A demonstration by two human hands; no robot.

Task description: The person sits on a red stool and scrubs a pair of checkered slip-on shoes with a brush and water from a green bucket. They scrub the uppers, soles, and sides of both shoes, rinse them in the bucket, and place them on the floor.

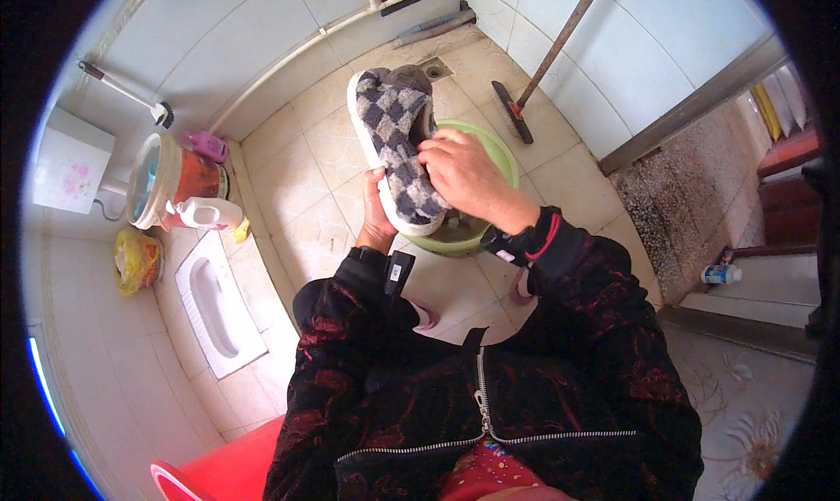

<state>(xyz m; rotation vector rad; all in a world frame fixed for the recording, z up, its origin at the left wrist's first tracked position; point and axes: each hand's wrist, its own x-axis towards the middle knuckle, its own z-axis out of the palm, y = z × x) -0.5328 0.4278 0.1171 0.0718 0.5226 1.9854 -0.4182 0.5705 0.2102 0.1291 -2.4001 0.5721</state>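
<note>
A plush slipper (397,153) with a dark and light checkered upper and a white sole is held up in front of me. My left hand (378,209) grips its sole edge from the left, the thumb along the rim. My right hand (469,176) lies on the slipper's right side near the opening, fingers bent against the fabric; whether it grips the fabric or anything small is hidden. Below the slipper and my right hand stands a green plastic basin (504,153) on the tiled floor, partly covered, with dark contents that I cannot make out.
A deck brush (512,112) leans at the right wall, near a floor drain (434,70). At left are a squat toilet (220,310), a large bucket (190,183), a white bottle (209,213), a pink bottle (210,146) and a yellow bag (134,261). A red plastic container (223,465) is beside me.
</note>
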